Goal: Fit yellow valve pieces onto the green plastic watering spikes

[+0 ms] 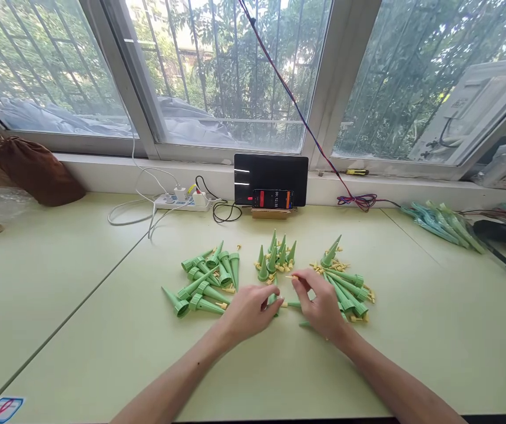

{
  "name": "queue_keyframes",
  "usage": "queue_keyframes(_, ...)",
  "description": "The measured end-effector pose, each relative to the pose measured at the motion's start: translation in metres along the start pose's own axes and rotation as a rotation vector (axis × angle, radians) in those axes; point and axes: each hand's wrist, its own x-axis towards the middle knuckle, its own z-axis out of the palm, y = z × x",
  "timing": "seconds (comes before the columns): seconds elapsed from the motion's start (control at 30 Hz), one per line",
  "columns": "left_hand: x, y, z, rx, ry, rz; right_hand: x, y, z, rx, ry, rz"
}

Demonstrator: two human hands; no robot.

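My left hand (250, 307) is closed round a green plastic cone (275, 282), mostly hidden behind the fingers. Beside those fingertips a small yellow nozzle (284, 304) pokes out; whether it is fixed to the cone I cannot tell. My right hand (317, 297) pinches another small yellow piece (291, 277) between thumb and forefinger, level with the table and pointing left. Just beyond both hands, several green cones (273, 259) stand upright with yellow pieces at their bases. A heap of loose green cones (206, 280) lies to the left, and more cones (345, 291) lie beside my right hand.
Behind the cones a phone (274, 199) showing a timer leans against a black screen (270, 171). A power strip (182, 202) with cables sits left of it. Bagged green and blue items (442, 224) lie at right, and a brown drawstring bag (36, 171) at far left.
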Motion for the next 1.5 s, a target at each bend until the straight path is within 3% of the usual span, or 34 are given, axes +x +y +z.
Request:
queue_keyframes(0.2, 0.0005, 0.0034, -0.0019, -0.015, -0.013, 0.037, -0.0024, -0.0011, 0.0022, 0.035, -0.040, -0.002)
queue_keyframes(0.8, -0.0033, 0.0057, 0.0009, 0.051, -0.045, 0.114, -0.0002, -0.0046, 0.0001, 0.011, 0.013, -0.025)
queue_keyframes(0.93, -0.0042, 0.0046, 0.0022, 0.002, 0.034, 0.117, -0.0014, -0.0051, -0.0003, 0.022, 0.041, -0.023)
queue_keyframes(1.23, -0.0024, -0.0010, 0.0043, -0.125, 0.331, 0.081, -0.0031, -0.0036, -0.0003, 0.030, 0.055, -0.029)
queue_keyframes(1.5, -0.0009, -0.0001, 0.0042, -0.145, 0.372, 0.102, -0.0014, -0.0047, -0.0001, 0.019, 0.021, -0.058)
